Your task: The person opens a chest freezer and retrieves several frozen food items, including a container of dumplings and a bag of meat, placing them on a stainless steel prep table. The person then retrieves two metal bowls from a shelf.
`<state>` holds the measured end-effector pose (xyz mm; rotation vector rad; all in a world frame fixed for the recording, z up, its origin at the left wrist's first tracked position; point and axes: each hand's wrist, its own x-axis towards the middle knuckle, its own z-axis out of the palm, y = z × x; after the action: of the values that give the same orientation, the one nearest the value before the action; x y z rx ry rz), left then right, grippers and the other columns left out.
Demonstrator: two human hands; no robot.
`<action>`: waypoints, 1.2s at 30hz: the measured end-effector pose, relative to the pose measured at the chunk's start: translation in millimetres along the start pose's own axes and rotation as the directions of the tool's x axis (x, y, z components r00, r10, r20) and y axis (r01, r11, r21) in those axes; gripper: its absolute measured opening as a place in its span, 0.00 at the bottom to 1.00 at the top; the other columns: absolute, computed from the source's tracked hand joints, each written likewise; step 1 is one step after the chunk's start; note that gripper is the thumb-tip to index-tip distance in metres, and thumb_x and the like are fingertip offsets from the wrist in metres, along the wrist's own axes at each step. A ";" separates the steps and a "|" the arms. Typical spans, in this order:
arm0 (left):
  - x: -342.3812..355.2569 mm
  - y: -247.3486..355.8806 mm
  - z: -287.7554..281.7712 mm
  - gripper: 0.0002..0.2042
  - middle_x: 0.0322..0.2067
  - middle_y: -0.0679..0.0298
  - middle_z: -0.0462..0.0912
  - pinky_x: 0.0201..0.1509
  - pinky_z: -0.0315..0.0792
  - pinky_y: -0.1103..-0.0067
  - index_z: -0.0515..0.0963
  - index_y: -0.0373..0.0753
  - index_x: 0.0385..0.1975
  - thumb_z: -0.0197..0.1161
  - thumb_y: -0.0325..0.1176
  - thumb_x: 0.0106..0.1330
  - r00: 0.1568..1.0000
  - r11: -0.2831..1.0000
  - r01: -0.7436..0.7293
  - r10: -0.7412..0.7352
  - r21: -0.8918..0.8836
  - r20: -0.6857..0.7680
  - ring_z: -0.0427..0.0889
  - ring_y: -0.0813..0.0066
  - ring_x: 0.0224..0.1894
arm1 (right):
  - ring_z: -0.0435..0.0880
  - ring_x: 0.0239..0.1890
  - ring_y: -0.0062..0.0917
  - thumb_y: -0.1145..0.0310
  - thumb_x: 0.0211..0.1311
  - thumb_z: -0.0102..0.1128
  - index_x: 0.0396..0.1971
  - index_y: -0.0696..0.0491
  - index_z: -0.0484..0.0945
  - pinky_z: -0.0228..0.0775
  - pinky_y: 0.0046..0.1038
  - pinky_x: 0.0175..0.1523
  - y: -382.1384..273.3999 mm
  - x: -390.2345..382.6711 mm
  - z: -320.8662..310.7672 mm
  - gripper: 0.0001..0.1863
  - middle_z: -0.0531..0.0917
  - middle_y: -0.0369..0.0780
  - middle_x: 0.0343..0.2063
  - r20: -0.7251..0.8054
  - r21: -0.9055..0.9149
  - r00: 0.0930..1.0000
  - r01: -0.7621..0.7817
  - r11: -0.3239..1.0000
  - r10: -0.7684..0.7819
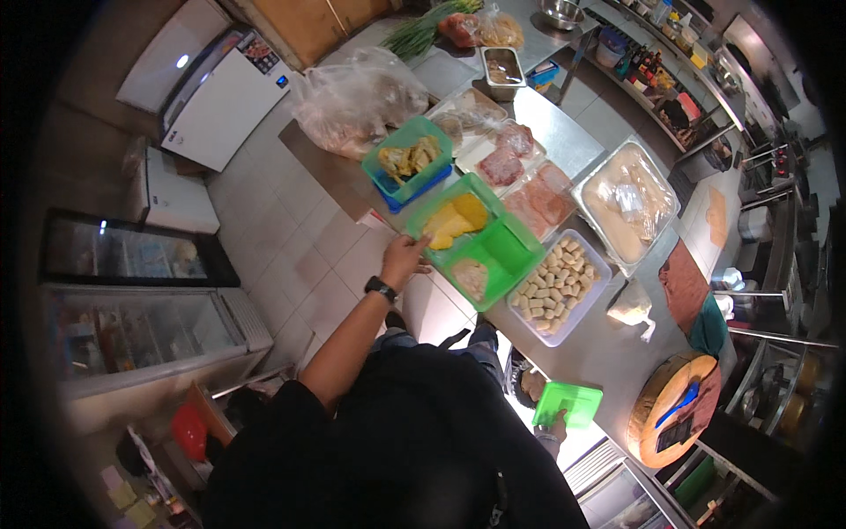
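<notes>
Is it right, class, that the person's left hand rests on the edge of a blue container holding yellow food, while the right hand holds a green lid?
Not quite. The head view shows the left hand on the edge of a green container, not a blue one. It does hold yellow food, and the right hand does hold a green lid.

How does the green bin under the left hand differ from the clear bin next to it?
The green bin is opaque, holding yellow pieces and a pale lump, with the left hand on its edge. The clear bin is see-through, filled with small pale cubes, untouched. Both are rectangular and lidless on the steel counter.
</notes>
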<state>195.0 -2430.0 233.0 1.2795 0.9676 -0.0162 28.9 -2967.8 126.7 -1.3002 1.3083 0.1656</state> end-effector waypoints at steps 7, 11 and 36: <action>44.0 14.1 -12.8 0.11 0.26 0.58 0.72 0.25 0.85 0.71 0.71 0.23 0.31 0.61 0.28 0.60 0.990 0.987 -0.014 0.036 -0.161 0.138 0.82 0.62 0.22 | 0.80 0.39 0.31 0.68 0.67 0.49 0.54 0.58 0.70 0.75 0.32 0.39 63.5 -106.7 89.5 0.17 0.80 0.42 0.41 0.720 -0.301 0.651 -0.020 0.954 0.241; 33.1 24.1 -35.8 0.13 0.28 0.57 0.72 0.26 0.86 0.70 0.70 0.20 0.32 0.61 0.28 0.60 0.976 0.976 0.049 -0.002 -0.211 0.220 0.81 0.63 0.22 | 0.82 0.40 0.30 0.74 0.65 0.48 0.56 0.60 0.68 0.75 0.29 0.42 60.2 -232.1 227.9 0.20 0.81 0.44 0.42 0.781 -0.269 0.502 -0.266 0.926 0.371; 45.4 25.8 -60.5 0.18 0.17 0.53 0.81 0.24 0.78 0.70 0.77 0.26 0.23 0.66 0.39 0.61 0.941 0.975 -0.206 0.174 0.081 0.291 0.85 0.64 0.20 | 0.79 0.49 0.47 0.48 0.73 0.37 0.47 0.65 0.66 0.74 0.50 0.55 50.8 -250.5 443.3 0.30 0.76 0.55 0.46 0.680 0.445 0.714 -0.584 0.679 0.169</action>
<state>200.5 -2350.4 227.7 1.4244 0.6019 -0.1009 169.5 -2477.5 168.1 -0.2866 0.9376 0.3694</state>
